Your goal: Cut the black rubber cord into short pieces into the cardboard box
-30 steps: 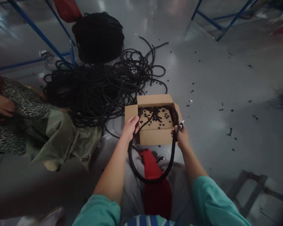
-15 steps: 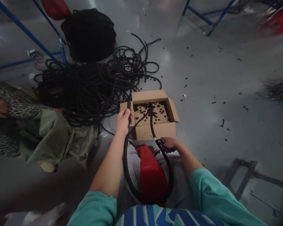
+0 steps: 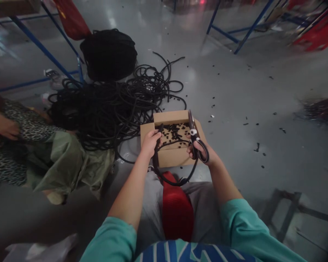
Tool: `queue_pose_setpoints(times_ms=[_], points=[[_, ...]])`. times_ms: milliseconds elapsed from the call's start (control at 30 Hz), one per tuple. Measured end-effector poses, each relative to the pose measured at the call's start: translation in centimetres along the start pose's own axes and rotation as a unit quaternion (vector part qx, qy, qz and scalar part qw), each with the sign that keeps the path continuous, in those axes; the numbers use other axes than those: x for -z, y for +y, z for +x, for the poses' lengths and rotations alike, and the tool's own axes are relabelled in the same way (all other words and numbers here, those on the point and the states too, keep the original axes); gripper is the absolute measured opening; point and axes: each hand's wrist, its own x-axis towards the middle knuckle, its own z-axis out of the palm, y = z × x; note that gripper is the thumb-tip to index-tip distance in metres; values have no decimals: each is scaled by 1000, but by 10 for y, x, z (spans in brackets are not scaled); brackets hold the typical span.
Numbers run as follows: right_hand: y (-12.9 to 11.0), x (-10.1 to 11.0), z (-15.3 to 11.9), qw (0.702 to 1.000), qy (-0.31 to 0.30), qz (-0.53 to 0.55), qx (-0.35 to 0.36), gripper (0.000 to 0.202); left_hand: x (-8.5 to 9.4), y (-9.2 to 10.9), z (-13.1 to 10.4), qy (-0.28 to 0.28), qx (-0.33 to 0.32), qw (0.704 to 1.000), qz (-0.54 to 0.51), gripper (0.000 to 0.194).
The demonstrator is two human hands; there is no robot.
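My left hand [image 3: 150, 144] is closed around a length of thick black cord [image 3: 171, 183] above the left side of an open cardboard box [image 3: 176, 159]. The cord hangs in a loop toward me and rises again to my right hand [image 3: 209, 154]. That hand is closed on scissors [image 3: 192, 132] with black-and-white handles, their blades pointing away over the box's right side. Whether its fingers also pinch the cord is hard to see. Small black cut pieces [image 3: 174, 131] lie scattered inside the box.
A tangled heap of black cord [image 3: 106, 109] covers the floor beyond my left hand, with a large black bundle [image 3: 108, 54] behind it. Another person's hand [image 3: 6, 127] is at the left. Blue metal frames [image 3: 229, 35] stand farther off. Black scraps dot the floor.
My right hand has lifted away from my lap to the box's right side, turning the scissors upward. The cord loop has risen and become smaller. My left hand has shifted slightly right.
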Motion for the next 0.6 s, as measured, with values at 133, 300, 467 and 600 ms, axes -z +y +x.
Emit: queue_pose_setpoints(times_ms=[133, 300, 467, 600], points=[[-11, -27, 19, 999, -5, -36, 27, 46, -3, 11, 3, -17, -21, 999, 25, 10], [11, -35, 28, 1000, 4, -19, 3, 42, -6, 8, 13, 12, -42, 997, 56, 14], [22, -31, 33, 993, -58, -88, -48, 52, -5, -3, 30, 17, -80, 990, 114, 12], [23, -29, 43, 994, -85, -54, -36, 61, 1, -7, 44, 13, -115, 977, 177, 10]])
